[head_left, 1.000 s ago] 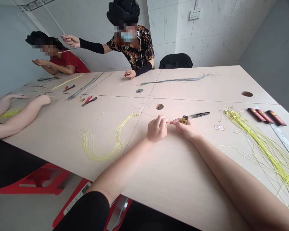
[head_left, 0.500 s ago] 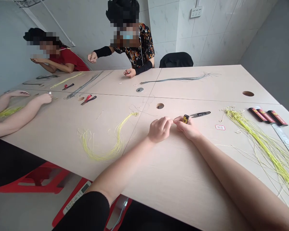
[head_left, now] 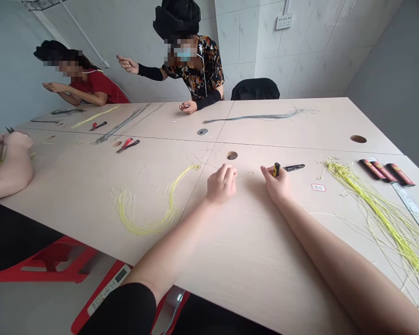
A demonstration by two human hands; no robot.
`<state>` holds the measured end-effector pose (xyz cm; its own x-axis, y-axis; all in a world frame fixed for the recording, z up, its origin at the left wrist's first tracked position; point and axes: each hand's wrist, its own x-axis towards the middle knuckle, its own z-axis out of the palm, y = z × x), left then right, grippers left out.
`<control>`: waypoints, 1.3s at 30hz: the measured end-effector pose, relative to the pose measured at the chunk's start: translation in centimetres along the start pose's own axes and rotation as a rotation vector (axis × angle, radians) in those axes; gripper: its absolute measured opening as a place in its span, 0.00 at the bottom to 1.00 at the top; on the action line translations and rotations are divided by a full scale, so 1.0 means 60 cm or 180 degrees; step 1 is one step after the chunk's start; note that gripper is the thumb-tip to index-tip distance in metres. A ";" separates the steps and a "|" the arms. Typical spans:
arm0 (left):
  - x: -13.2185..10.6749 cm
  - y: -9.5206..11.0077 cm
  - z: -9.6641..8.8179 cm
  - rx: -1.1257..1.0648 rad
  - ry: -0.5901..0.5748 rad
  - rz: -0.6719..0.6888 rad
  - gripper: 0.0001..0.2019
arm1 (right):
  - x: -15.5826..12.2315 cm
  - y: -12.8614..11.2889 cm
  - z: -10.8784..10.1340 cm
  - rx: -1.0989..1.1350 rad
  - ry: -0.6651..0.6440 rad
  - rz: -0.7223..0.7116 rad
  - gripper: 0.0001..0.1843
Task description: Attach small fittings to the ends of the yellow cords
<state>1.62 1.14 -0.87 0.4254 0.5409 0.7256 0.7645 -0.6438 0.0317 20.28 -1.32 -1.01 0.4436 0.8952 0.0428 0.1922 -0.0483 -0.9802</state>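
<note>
Pinched in my left hand is a thin pale cord, whose small curled end sticks out to the right above the table. My right hand is closed around a small black-and-yellow lighter, with a gap between it and my left hand. Just beyond the right hand lie black thread snips. A bundle of yellow cords curves over the table left of my left hand. Off to the right spreads a larger yellow cord bundle with knotted or looped ends at its top.
Three black-and-red lighters lie by a metal ruler at the right. A small label and a round table hole are nearby. Red-handled pliers and grey cords lie farther off. Co-workers sit across and at left.
My hands have drawn apart, and the cord's curled end now shows between them. The lighter stands more upright. A co-worker opposite has raised a hand; the left neighbour's arms have pulled back.
</note>
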 end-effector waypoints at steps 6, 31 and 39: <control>-0.007 0.011 0.019 0.0067 -0.0782 -0.0379 0.06 | 0.001 0.006 0.000 0.0055 -0.0076 -0.0186 0.24; -0.016 0.005 0.052 -0.0159 -0.0815 -0.0345 0.08 | 0.010 0.032 0.005 0.0573 -0.0439 -0.0217 0.25; -0.008 0.014 0.041 -0.0695 -0.0477 -0.0324 0.11 | 0.009 0.020 0.003 0.0653 -0.0431 -0.0144 0.22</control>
<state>3.23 1.68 -2.89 0.4311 0.6722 0.6019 0.6915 -0.6746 0.2582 20.57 -0.82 -2.21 0.3147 0.9463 0.0747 0.0212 0.0716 -0.9972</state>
